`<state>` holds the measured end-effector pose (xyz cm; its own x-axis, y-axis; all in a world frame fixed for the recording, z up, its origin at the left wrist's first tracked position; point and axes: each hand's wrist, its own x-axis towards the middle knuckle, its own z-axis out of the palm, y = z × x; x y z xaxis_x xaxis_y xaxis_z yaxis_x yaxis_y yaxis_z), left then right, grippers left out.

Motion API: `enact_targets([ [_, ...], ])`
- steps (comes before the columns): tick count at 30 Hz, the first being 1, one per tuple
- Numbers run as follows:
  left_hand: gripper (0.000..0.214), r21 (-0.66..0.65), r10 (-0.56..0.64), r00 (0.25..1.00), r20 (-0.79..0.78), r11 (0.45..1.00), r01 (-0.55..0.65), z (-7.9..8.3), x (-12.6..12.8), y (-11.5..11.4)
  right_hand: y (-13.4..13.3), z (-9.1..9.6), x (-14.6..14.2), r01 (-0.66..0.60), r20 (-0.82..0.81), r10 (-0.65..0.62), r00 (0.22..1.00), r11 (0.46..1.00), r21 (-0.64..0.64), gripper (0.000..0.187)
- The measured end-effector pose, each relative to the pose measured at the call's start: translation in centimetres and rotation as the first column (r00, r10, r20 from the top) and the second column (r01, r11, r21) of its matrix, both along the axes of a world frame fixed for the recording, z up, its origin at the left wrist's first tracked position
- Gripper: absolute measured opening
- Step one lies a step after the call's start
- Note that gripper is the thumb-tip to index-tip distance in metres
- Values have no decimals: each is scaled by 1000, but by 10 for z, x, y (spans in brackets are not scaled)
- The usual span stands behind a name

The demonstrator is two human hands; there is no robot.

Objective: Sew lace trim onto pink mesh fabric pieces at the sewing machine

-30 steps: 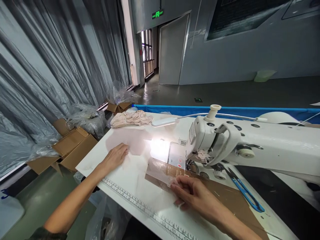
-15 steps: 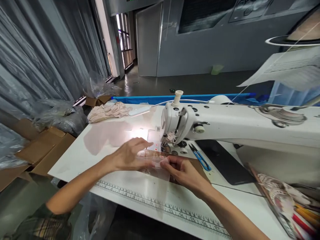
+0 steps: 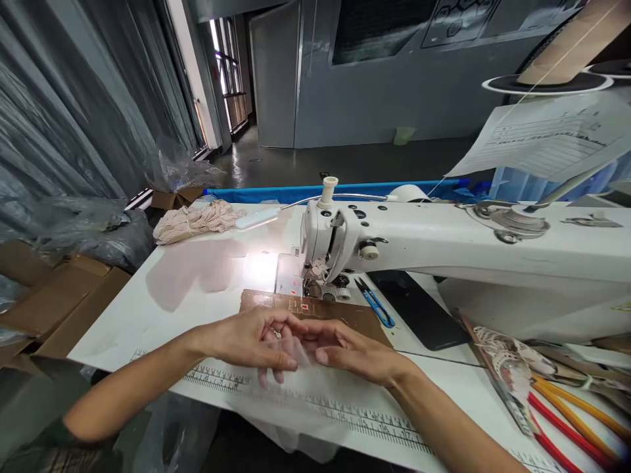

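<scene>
A piece of sheer pale fabric [image 3: 315, 410] hangs from both my hands over the front edge of the table. My left hand [image 3: 246, 338] is closed on it, fingers curled and thumb pointing right. From the other side my right hand [image 3: 352, 348] closes on the same fabric, its fingertips close to the left ones. Just beyond my hands is a brown plate [image 3: 266, 299] with a small red mark, in front of the needle area of a white sewing machine [image 3: 340, 240]. The exact pinch points are partly hidden by my fingers.
Blue thread snips [image 3: 375, 305] and a black phone [image 3: 419, 312] lie under the machine arm. At the back left is a bundle of beige lace [image 3: 197, 220], with sheer pinkish fabric [image 3: 197, 269] before it. A printed ruler [image 3: 365, 420] runs along the front edge; red-and-yellow-handled tools [image 3: 572, 420] lie right.
Both hands have moved back from the needle toward the front edge with the sheer fabric, uncovering more of the brown plate. My hands are now closer together. The view has shifted slightly right.
</scene>
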<state>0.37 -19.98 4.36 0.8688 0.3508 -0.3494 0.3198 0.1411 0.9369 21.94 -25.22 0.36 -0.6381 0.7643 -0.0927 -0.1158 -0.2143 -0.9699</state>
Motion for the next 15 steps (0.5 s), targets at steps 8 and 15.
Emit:
enact_targets([
  [8,40,432,92,990,-110,901,-36,-7,-17,55,13,-4,-1,96,252,-56,966,984,-149,38],
  [15,33,336,414,910,-35,862,-379,-35,-9,66,29,-23,22,514,469,-442,765,857,-31,30],
])
